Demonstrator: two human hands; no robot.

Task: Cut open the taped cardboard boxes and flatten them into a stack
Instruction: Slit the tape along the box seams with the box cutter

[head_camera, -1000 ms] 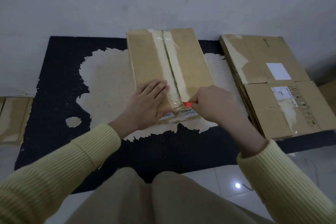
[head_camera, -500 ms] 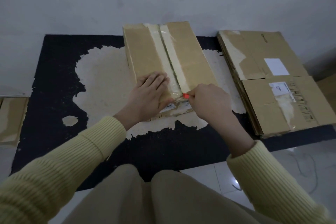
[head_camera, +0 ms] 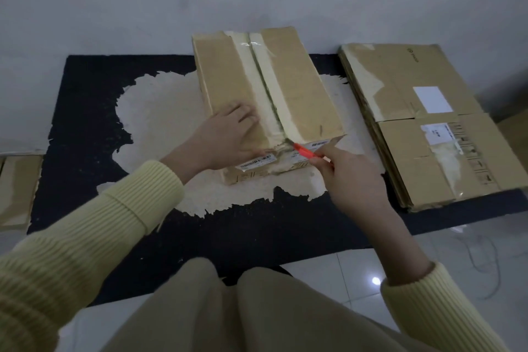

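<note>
The taped box is set on a black mat, its top pressed near the seam by the flat-fingered left grip. A red cutter is pinched in the right grip at the seam's near end; flattened boxes are stacked at right.

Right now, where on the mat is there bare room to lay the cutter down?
Bare mat lies left of the taped box, out to the mat's left edge, and along the near strip between box and the mat's near edge. Crowded: the narrow gap between box and flattened stack, where the right hand holds the red cutter.
</note>
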